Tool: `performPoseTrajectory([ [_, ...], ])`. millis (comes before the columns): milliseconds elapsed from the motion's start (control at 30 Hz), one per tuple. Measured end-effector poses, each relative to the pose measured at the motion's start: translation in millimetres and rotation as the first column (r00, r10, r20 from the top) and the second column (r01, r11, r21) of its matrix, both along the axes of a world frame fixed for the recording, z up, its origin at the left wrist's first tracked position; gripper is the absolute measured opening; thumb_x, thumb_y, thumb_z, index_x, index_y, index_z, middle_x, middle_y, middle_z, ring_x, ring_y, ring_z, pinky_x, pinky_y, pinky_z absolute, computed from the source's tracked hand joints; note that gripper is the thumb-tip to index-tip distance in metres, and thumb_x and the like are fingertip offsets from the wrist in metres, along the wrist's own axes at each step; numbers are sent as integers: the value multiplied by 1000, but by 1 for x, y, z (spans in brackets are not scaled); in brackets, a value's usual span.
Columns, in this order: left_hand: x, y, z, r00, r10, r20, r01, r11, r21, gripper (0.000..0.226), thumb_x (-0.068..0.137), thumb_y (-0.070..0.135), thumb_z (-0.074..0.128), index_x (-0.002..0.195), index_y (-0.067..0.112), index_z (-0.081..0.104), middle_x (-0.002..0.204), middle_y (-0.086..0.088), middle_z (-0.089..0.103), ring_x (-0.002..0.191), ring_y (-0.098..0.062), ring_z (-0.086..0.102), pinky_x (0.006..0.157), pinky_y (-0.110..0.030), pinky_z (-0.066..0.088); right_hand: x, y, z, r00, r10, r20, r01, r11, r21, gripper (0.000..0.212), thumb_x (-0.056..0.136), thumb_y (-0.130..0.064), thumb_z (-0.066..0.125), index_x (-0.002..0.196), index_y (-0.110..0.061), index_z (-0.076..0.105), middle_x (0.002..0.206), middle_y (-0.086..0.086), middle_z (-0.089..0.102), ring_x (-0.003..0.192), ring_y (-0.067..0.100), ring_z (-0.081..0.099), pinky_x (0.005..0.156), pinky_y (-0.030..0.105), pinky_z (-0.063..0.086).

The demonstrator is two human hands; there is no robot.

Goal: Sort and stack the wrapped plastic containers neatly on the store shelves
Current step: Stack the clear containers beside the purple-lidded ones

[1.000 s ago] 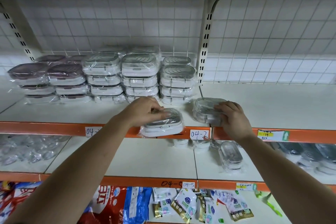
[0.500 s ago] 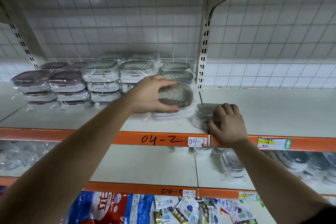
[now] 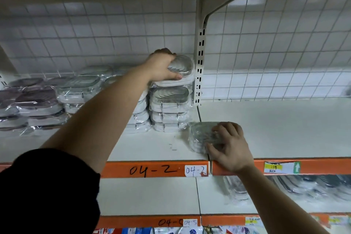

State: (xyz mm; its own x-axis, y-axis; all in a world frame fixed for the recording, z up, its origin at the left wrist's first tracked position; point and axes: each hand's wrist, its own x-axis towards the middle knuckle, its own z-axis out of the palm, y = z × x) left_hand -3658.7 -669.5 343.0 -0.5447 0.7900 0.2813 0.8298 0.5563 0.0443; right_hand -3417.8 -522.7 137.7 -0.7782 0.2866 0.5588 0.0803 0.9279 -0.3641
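Observation:
My left hand (image 3: 161, 65) grips a wrapped clear-lidded container (image 3: 182, 70) and holds it on top of the rightmost stack (image 3: 170, 112), close to the shelf upright. My right hand (image 3: 228, 146) rests with curled fingers on another wrapped container (image 3: 201, 135) lying near the front edge of the middle shelf (image 3: 152, 148). More stacks of wrapped containers (image 3: 79, 89) stand in rows to the left, the leftmost ones with dark lids (image 3: 34, 99).
A slotted metal upright (image 3: 199, 66) stands right of the stack. The shelf to the right (image 3: 275, 125) is backed by wire grid. An orange shelf lip (image 3: 152, 170) reads 04-2. More wrapped containers (image 3: 303, 186) lie on the shelf below.
My left hand has lifted its container from the shelf front up and back onto the rightmost stack. My right hand stays on the other container. The view has tilted upward.

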Motion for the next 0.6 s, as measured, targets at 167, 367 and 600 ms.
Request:
performPoseTrajectory([
  [167, -25, 24, -16, 997, 44, 67, -40, 998, -57, 77, 87, 48, 69, 142, 1, 44, 144, -22, 45, 130, -36, 44, 107, -37, 38, -1, 2, -1, 999, 5, 39, -5, 1000, -7, 54, 77, -57, 53, 112, -17, 63, 116, 3, 58, 115, 32, 45, 90, 40, 47],
  [367, -49, 30, -24, 985, 65, 162, -46, 992, -117, 66, 93, 43, 64, 144, 6, 46, 146, -17, 48, 131, -33, 46, 105, -34, 38, -1, 3, -2, 999, 8, 45, -8, 1000, -5, 54, 78, -58, 54, 114, -19, 62, 119, 1, 57, 117, 31, 46, 91, 40, 48],
  [600, -52, 29, -19, 994, 98, 50, -89, 982, -164, 64, 88, 38, 71, 144, 14, 49, 144, -16, 47, 129, -35, 46, 105, -36, 40, -3, 6, -5, 996, 28, 83, -24, 998, -57, 58, 78, -59, 54, 122, -21, 59, 131, 6, 54, 131, 36, 41, 106, 48, 42],
])
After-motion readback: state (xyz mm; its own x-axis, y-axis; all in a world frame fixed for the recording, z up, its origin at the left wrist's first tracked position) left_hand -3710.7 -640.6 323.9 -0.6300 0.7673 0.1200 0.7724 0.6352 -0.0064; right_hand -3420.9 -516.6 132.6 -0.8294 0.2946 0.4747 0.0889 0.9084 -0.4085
